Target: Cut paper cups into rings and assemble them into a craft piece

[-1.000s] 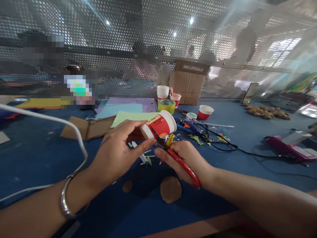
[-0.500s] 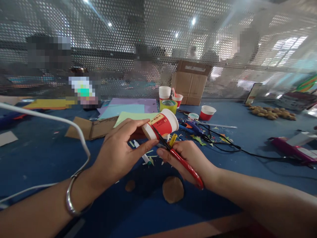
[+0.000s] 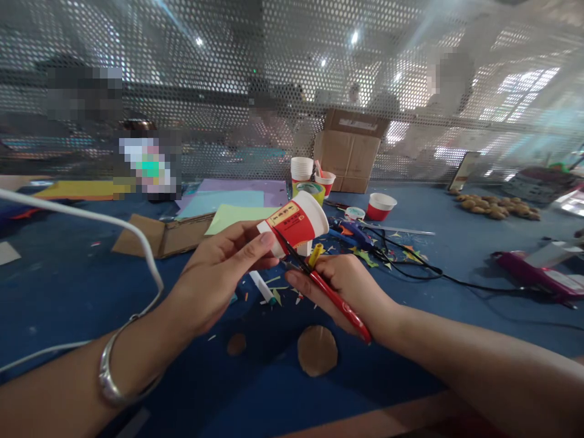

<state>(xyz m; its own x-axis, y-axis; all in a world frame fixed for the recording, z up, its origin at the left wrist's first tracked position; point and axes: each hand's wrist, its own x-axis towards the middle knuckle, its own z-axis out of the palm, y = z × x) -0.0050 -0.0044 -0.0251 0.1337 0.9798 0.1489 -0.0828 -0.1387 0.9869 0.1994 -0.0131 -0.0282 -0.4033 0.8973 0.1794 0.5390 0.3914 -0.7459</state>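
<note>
Head view, sole view.

Item: paper cup (image 3: 303,222), red and white, printed. Location: raised above the blue surface (image 3: 191,377), between the two hands; lying tilted, wide rim to the right, narrow base end to the left.

Item: left hand (image 3: 214,267). Condition: grasping the paper cup near its base end, thumb on the near side, the other fingers partly hidden behind.

Item: right hand (image 3: 340,280). Condition: closed round the red-handled scissors (image 3: 337,301). One dark blade crosses the cup's printed side from below; whether paper lies between the blades cannot be told. A small yellow piece (image 3: 314,254), nature unclear, stands beside the thumb.

Step in hand, as judged: cutting the cup near its base end. Next move, as judged: calls for a steady left grip, the wall fed squarely between the blades, and the left thumb kept clear of the blade line; a hard squeeze could crumple the thin wall.

Nearby, on the surface: large cardboard disc (image 3: 317,351) and small disc (image 3: 236,344), apart; white pen (image 3: 262,287) with green end, among paper scraps; green sheet (image 3: 232,218) beside folded cardboard (image 3: 187,234).

Farther back: cup stack (image 3: 302,166); yellow tape roll (image 3: 321,196), partly hidden; single cup (image 3: 380,208), upright; cardboard box (image 3: 349,158).
</note>
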